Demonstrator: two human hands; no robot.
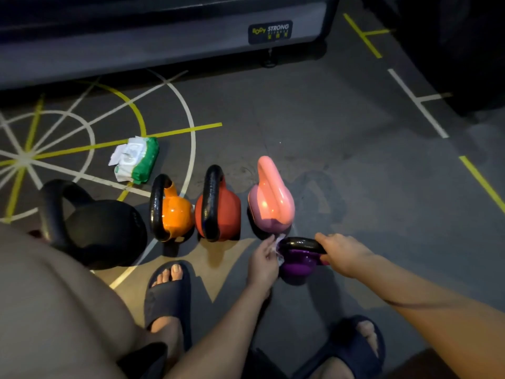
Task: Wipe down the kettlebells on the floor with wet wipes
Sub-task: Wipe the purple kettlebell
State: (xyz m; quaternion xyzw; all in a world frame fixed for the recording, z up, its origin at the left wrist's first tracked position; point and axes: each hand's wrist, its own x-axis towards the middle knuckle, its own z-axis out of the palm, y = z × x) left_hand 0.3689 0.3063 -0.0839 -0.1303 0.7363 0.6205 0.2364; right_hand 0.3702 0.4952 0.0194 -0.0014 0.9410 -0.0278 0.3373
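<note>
My L hand (263,262) pinches a wet wipe (278,249) on the purple kettlebell (299,266), low on the floor (355,165). R hand (343,253) grips its handle (300,244). Wipes pack (136,160): white wipes poke out.

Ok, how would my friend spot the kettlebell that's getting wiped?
Find the row of four kettlebells on the floor; the pink kettlebell ends it on the right. Nearer the person sits the purple kettlebell, its handle gripped by the right hand. It alone is purple and out of the row.
</note>
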